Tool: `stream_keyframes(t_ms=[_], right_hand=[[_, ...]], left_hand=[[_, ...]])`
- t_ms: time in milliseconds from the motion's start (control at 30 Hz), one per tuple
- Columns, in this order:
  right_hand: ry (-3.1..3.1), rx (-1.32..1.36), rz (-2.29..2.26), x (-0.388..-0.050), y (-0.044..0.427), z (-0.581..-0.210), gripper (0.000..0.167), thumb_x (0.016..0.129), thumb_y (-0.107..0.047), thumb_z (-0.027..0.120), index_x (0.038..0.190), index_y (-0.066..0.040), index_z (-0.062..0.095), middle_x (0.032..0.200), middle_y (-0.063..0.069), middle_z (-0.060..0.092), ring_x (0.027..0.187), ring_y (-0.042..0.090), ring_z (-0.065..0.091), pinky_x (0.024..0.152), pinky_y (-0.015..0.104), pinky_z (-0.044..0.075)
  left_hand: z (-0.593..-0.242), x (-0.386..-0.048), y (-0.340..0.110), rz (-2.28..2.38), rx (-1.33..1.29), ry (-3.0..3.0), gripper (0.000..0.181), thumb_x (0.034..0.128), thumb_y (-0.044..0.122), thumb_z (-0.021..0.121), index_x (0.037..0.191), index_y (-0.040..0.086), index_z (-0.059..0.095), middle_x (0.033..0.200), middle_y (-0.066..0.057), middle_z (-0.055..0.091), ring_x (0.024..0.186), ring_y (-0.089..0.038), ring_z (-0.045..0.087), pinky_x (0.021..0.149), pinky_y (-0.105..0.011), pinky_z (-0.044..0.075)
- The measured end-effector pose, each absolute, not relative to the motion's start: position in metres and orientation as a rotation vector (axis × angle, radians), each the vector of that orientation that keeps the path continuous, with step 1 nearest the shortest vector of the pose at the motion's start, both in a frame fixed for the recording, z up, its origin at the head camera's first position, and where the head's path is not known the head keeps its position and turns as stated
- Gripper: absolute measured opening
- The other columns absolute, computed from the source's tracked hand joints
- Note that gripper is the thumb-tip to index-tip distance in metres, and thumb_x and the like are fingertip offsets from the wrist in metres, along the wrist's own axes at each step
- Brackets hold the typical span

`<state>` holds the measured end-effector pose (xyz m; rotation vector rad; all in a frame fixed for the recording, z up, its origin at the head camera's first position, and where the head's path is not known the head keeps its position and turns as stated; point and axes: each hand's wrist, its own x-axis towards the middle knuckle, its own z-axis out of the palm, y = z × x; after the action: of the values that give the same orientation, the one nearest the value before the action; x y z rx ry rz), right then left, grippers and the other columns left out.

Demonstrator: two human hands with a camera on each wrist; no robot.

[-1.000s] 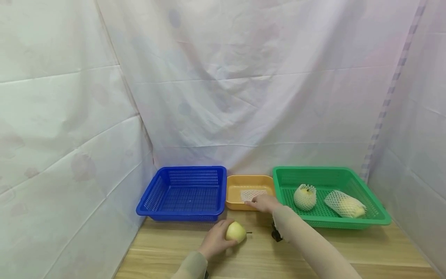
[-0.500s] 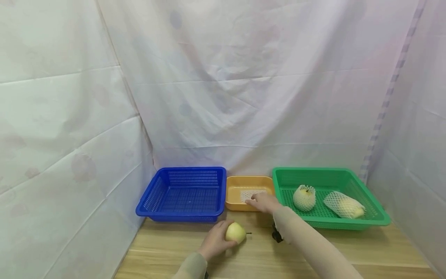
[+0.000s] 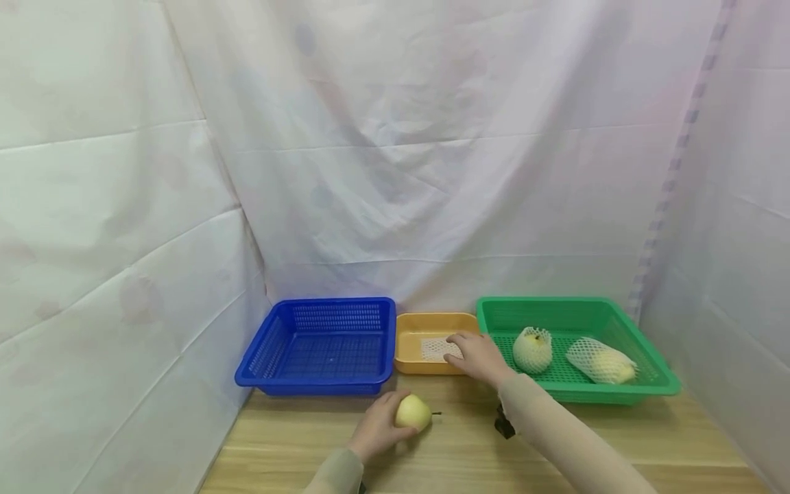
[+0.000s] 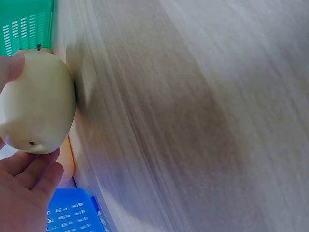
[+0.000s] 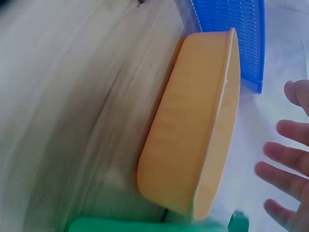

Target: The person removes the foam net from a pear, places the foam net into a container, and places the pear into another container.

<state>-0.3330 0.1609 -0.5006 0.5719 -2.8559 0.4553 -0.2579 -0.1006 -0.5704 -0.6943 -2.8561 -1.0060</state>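
Observation:
A yellow pear [image 3: 413, 414] lies on its side on the wooden table, stem to the right; my left hand [image 3: 379, 424] grips it between thumb and fingers. The left wrist view shows the pear [image 4: 41, 101] with fingertips at both its ends. My right hand [image 3: 480, 357] hovers over the right front of the orange tray [image 3: 407, 367], fingers spread and holding nothing. A piece of white foam netting [image 3: 435, 349] lies in that tray. In the right wrist view the right hand [image 5: 289, 154] is beside the rim of the orange tray [image 5: 181, 125].
A blue basket [image 3: 333, 357] stands left of the orange tray. On its right, a green basket [image 3: 574, 309] holds two fruits in white netting, one upright [image 3: 533, 351] and one lying [image 3: 607, 366]. White cloth [image 3: 382, 171] hangs behind and at both sides.
My right hand has lifted a little and its fingers have spread more. The left hand still grips the pear in the same place. The head view has shifted slightly.

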Motion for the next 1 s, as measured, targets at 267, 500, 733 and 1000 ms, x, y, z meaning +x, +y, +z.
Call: stream_keyframes(t_ms=[267, 500, 733, 1000], right_hand=[[-2.692, 0.574, 0.324, -0.313, 0.183, -0.509, 0.047, 0.088, -0.04, 0.067, 0.127, -0.013, 0.062, 0.13, 0.013, 0.057, 0.118, 0.03, 0.053, 0.093, 0.054, 0.04], [-2.685, 0.517, 0.292, -0.298, 0.202, -0.519, 0.058, 0.086, -0.041, 0.071, 0.132, -0.009, 0.058, 0.132, 0.016, 0.055, 0.118, 0.033, 0.053, 0.09, 0.056, 0.042], [-2.695, 0.496, 0.249, -0.289, 0.22, -0.534, 0.058, 0.086, -0.043, 0.071, 0.131, -0.009, 0.058, 0.128, 0.014, 0.057, 0.114, 0.033, 0.055, 0.091, 0.057, 0.041], [-2.676, 0.487, 0.208, -0.282, 0.234, -0.546, 0.058, 0.086, -0.044, 0.07, 0.133, -0.013, 0.056, 0.123, 0.01, 0.059, 0.11, 0.03, 0.058, 0.086, 0.054, 0.044]], left_hand=[[-0.571, -0.257, -0.102, -1.021, -0.69, -2.842, 0.073, 0.0744, 0.038, 0.08, 0.135, 0.007, 0.053, 0.128, -0.009, 0.058, 0.111, -0.028, 0.058, 0.092, -0.049, 0.046], [-0.574, -0.256, -0.103, -1.014, -0.678, -2.845, 0.073, 0.0745, 0.038, 0.08, 0.135, 0.008, 0.054, 0.128, -0.009, 0.058, 0.111, -0.028, 0.058, 0.092, -0.049, 0.046], [-0.572, -0.255, -0.103, -1.011, -0.683, -2.831, 0.072, 0.0744, 0.039, 0.08, 0.134, 0.007, 0.054, 0.127, -0.009, 0.058, 0.11, -0.029, 0.058, 0.091, -0.05, 0.046], [-0.571, -0.255, -0.101, -1.024, -0.693, -2.828, 0.072, 0.0747, 0.039, 0.08, 0.134, 0.008, 0.054, 0.127, -0.01, 0.058, 0.109, -0.029, 0.059, 0.09, -0.051, 0.047]])
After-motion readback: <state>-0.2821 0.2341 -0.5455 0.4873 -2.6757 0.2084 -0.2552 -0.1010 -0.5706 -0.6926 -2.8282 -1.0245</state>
